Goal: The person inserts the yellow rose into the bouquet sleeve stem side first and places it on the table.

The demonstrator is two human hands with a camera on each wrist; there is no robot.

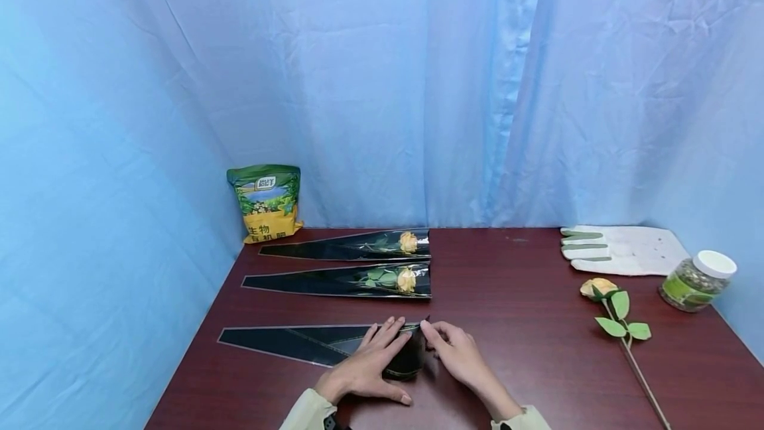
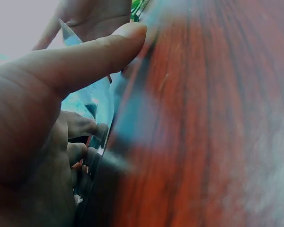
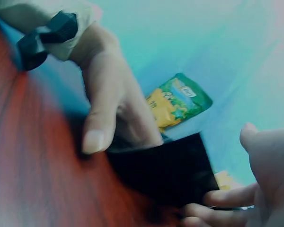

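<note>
A long tapered black flower sleeve (image 1: 334, 344) lies nearest the person, its narrow end to the left. Its dark wide end (image 3: 165, 170) stands raised off the table. My left hand (image 1: 370, 363) rests on the sleeve near that end, fingers spread and thumb held out over the tabletop. At the far corner of the wide end is my right hand (image 1: 456, 350). Its fingers (image 3: 222, 198) touch the sleeve's edge in the right wrist view, while its thumb stands apart from them. Part of my left fingers hides behind the raised film there.
Two sleeved yellow roses (image 1: 407, 280) lie parallel farther back. A green and yellow bag (image 1: 265, 203) stands at the back left. On the right are a loose rose (image 1: 621, 324), white gloves (image 1: 633, 249) and a white-lidded jar (image 1: 695, 284). Blue curtains (image 1: 382, 85) surround the table (image 1: 507, 297).
</note>
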